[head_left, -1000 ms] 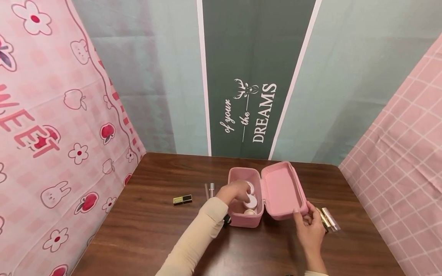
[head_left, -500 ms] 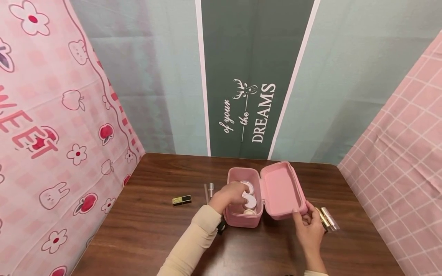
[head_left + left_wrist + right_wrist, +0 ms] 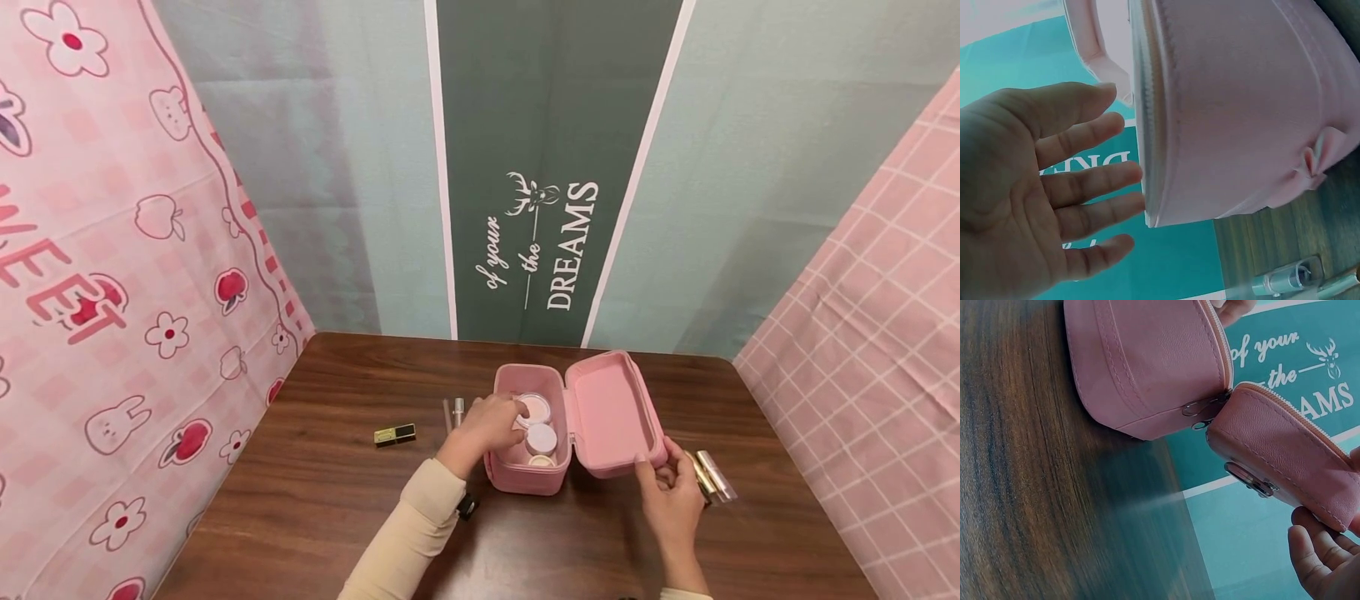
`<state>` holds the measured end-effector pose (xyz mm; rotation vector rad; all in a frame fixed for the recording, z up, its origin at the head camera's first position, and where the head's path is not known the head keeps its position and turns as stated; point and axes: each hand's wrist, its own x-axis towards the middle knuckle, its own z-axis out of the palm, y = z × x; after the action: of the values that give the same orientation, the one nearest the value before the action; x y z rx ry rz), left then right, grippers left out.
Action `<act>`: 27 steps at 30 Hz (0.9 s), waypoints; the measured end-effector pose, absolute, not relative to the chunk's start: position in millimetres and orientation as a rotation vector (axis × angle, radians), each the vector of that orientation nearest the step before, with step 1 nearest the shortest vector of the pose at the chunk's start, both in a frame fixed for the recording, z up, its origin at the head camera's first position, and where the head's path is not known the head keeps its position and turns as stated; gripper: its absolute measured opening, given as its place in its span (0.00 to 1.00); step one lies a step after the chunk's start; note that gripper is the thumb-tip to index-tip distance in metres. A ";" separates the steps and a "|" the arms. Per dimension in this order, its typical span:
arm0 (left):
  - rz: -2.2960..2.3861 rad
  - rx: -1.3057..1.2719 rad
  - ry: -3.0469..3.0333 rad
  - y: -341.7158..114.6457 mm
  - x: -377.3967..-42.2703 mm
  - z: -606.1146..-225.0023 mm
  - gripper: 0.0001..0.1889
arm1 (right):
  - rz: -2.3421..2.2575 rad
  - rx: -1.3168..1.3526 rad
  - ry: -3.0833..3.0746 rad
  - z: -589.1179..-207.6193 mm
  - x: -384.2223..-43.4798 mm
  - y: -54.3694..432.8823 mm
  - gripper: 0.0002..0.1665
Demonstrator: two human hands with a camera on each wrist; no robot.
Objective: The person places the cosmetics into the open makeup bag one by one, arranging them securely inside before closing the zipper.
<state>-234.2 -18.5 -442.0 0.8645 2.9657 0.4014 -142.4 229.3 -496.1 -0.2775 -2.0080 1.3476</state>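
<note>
A pink zip-up makeup case [image 3: 528,481] stands on the table with its lid [image 3: 615,417] folded out to the right. Inside lie a round pale compact [image 3: 535,409], a white-topped jar [image 3: 542,439] and a smaller cream-topped one [image 3: 542,460]. My left hand [image 3: 486,427] reaches over the left rim of the case; in the left wrist view that hand [image 3: 1041,187] has spread fingers and holds nothing. With thumb and fingers, my right hand [image 3: 672,492] grips the near right corner of the lid. The right wrist view shows its fingers [image 3: 1322,553] under that corner.
Left of the case lie a gold-and-black lipstick [image 3: 395,434], a thin brown pencil-like stick [image 3: 447,417] and a slim silver-capped tube [image 3: 459,408]. Gold and silver tubes [image 3: 717,476] lie beyond my right hand. Fabric curtains [image 3: 360,208] surround the table [image 3: 330,500].
My left hand has let go of the white-topped jar inside the case and drawn back left toward the rim. My right hand keeps its grip on the lid.
</note>
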 end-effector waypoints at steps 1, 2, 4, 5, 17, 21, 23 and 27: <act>0.386 0.871 2.977 -19.6 -233.5 -442.9 0.14 | 1.351 -0.273 -2.005 -495.9 -142.4 229.3 0.26; 0.371 0.877 2.986 -20.7 -232.8 -443.8 0.14 | 1.351 -0.270 -2.003 -495.8 -142.4 229.4 0.26; 0.344 0.878 2.997 -22.9 -231.1 -444.7 0.14 | 1.346 -0.267 -2.001 -495.9 -142.5 229.4 0.26; 0.340 0.875 3.001 -24.2 -230.5 -445.1 0.14 | 1.346 -0.266 -2.000 -496.0 -142.5 229.5 0.26; 0.438 0.837 3.026 -42.7 -220.8 -448.5 0.14 | 1.350 -0.268 -1.988 -497.4 -143.5 229.7 0.26; 0.430 0.836 3.062 -49.3 -216.4 -450.4 0.15 | 1.358 -0.268 -1.982 -497.4 -143.6 229.5 0.25; 0.434 0.843 3.071 -52.7 -214.9 -452.7 0.14 | 1.360 -0.266 -1.979 -497.7 -143.7 229.5 0.25; 0.460 0.880 3.082 -59.8 -213.3 -458.0 0.13 | 1.363 -0.263 -1.978 -498.1 -144.0 229.4 0.25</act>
<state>-213.3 -59.8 -458.0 0.8799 3.0821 0.4604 -144.0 229.4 -498.1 -0.2629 -1.9784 1.3626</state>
